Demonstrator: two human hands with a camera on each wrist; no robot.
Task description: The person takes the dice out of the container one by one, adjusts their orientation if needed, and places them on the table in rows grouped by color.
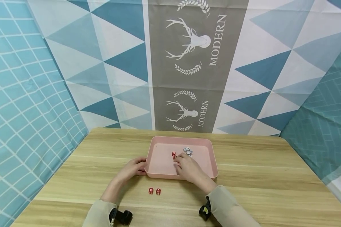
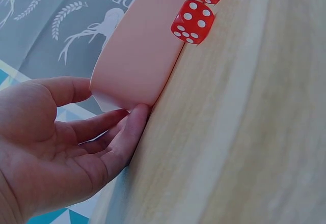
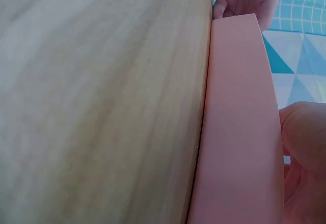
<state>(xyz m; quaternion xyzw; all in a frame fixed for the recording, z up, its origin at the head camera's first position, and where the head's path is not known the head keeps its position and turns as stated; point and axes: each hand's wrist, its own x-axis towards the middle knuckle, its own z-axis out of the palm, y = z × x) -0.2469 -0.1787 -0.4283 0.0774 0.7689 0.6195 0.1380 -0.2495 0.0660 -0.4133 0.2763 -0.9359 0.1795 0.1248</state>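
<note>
Presently, left hand [image 1: 132,169] clamped on the near left corner of the pink tray [image 1: 161,160]; right hand [image 1: 189,167] dips over the near wall into the tray, right at red dice [image 1: 174,153], cannot tell whether it pinches one. White dice [image 1: 188,153] cluster inside, just beyond the right hand; two further red dice [image 1: 151,191] sit side by side on the wooden table [image 1: 258,186], in front of the tray
</note>
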